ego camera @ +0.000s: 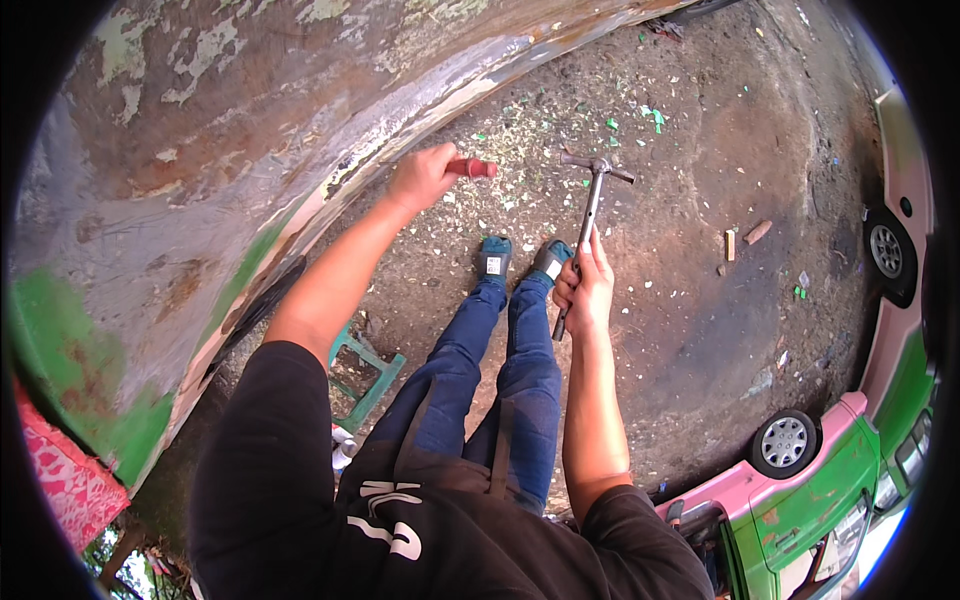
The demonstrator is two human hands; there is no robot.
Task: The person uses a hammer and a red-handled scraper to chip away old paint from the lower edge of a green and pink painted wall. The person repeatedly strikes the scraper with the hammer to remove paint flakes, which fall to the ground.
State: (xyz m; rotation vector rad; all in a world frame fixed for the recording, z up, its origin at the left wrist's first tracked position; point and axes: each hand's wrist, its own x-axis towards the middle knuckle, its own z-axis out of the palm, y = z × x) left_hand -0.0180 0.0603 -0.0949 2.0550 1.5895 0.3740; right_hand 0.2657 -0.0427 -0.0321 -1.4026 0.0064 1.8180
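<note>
My left hand (424, 180) grips a tool by its red handle (474, 168), and the handle's butt end points right. A thin dark piece sticks out on the other side towards the vehicle body panel (300, 120); what kind of tip it has, I cannot tell. The panel's paint is patchy, with bare grey metal, brown stains and remaining green and pink. In my right hand (589, 289) is a metal-handled hammer (592, 199), held upright in the view with its narrow two-ended head (598, 163) beyond my fingers. The hammer head is apart from the red handle.
Paint chips (525, 142) litter the ground by the panel. A green plastic stool (367, 379) stands left of my legs. Wood pieces (730, 245) lie to the right. A pink-and-green car (817, 480) is at lower right, another (900, 330) beyond it. Pink patterned cloth (64, 472) hangs lower left.
</note>
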